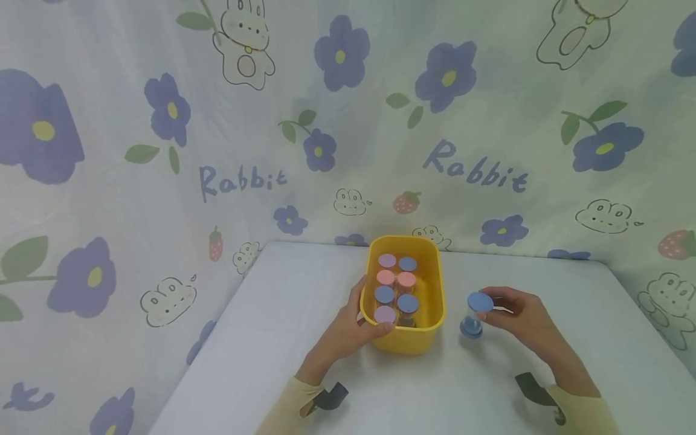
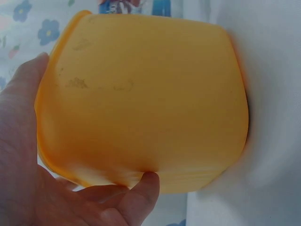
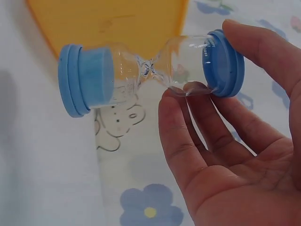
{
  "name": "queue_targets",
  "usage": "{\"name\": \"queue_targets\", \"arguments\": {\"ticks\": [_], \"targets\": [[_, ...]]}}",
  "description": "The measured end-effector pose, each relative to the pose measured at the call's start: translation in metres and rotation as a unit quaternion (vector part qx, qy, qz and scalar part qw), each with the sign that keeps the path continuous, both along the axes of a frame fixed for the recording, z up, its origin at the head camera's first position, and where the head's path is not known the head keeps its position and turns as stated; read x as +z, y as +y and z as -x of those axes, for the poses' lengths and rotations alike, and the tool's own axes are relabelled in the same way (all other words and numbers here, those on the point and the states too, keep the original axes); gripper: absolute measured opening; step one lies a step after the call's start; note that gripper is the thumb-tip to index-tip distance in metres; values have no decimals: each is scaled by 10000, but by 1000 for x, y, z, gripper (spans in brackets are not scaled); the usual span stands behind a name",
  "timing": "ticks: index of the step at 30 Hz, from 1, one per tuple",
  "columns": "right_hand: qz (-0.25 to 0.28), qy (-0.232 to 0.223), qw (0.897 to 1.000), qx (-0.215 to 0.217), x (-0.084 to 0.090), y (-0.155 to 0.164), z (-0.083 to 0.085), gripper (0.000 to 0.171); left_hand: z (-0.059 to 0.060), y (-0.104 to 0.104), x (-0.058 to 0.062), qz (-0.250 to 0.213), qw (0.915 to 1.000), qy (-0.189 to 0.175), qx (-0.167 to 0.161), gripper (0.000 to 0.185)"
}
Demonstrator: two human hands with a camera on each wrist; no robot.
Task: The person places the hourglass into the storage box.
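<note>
My right hand [image 1: 524, 315] pinches a sand timer [image 3: 98, 77] by its upper end, with the thumb on the blue cap and fingertips along the clear glass. The timer is nearly upright, its lower cap close over the table and blue sand in the lower bulb. It is to the right of a yellow plastic bin [image 1: 405, 341]. My left hand [image 1: 348, 329] grips the bin's near left corner, thumb at the rim and fingers along the outer wall. Inside the bin, several sand timers with blue, pink and purple caps [image 1: 385, 278] stand in two columns along the left.
Both hands work over a white-covered table [image 1: 261, 314]. A curtain [image 1: 370, 151] printed with rabbits, flowers and strawberries hangs behind the table and along its sides. The bin stands near the table's back edge. Dark straps [image 1: 330, 397] show at both wrists.
</note>
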State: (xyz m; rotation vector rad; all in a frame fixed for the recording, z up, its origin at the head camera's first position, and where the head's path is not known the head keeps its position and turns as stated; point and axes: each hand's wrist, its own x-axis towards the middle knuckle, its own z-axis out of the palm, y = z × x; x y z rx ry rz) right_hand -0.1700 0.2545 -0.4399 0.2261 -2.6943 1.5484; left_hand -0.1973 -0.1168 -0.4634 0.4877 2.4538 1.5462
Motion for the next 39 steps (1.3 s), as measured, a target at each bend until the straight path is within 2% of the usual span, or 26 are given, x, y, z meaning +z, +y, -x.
{"name": "queue_targets", "arguments": {"ticks": [13, 25, 39], "targets": [[326, 626, 9974, -120, 38, -6, -7, 49, 0, 0, 1, 68, 10000, 22, -7, 107], [661, 1151, 9912, -6, 59, -16, -9, 44, 0, 1, 3, 73, 10000, 3, 3, 107], [904, 1179, 9887, -188, 77, -39, -3, 45, -1, 2, 1, 119, 9999, -88, 83, 108]]}}
